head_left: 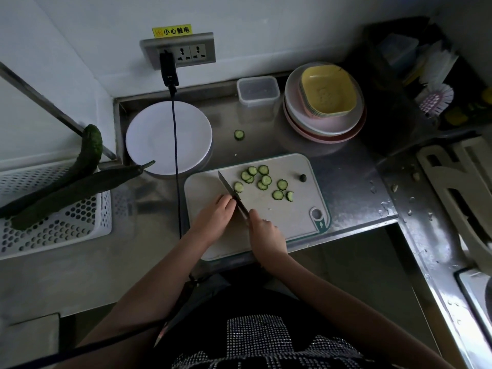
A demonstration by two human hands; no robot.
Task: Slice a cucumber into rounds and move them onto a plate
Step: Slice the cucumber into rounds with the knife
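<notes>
light: dim, bluish | glare: wet steel counter (415, 230) at right | corners: dark, murky | edges: wide-angle bending | focus: soft

Brushed steel counter (346, 182), matt plastic cutting board (292, 166), glossy white plate (159, 134), perforated plastic basket (61, 225).

On the pale cutting board (290, 209) the right hand (266, 233) grips a knife (231, 191) by its handle, blade angled up and left; the left hand (215, 213) rests curled against the blade's left side, what it covers hidden; cucumber rounds (262, 179) lie scattered on the board, one stray round (239, 135) on the steel counter (346, 179); a white plate (154, 137) sits behind-left; two whole cucumbers (77, 187) lean over a perforated basket (53, 233).
</notes>
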